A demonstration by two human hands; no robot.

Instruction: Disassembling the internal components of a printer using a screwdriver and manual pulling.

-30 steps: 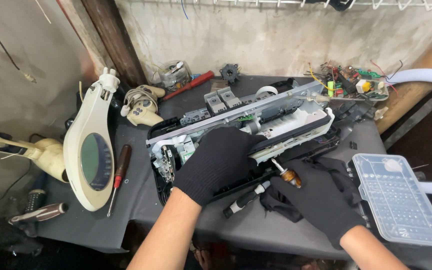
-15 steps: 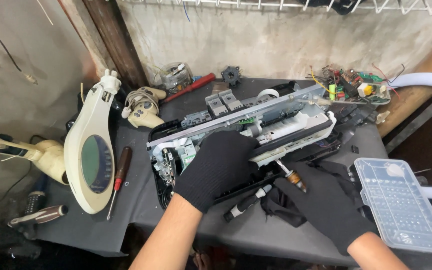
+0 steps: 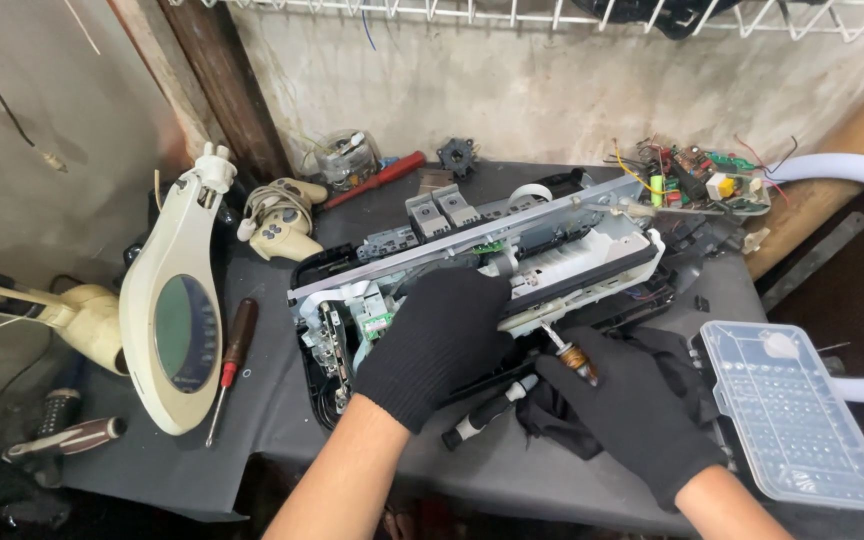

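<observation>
head view: the opened printer point(image 3: 512, 255) lies just ahead of both hands, its long axis running from lower left up to the right across the surface point(image 3: 252, 400). the left hand point(image 3: 442, 340) presses flat on its near edge; the right hand point(image 3: 632, 410) grips a screwdriver point(image 3: 570, 352), tip at the printer's underside.

Even soft light, sharp focus (edges slightly warped).

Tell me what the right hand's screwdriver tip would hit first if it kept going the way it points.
Probably the white plastic frame of the opened device: the screwdriver in the right hand points up-left, its tip at the frame's lower edge. Depth there is unclear.
</observation>
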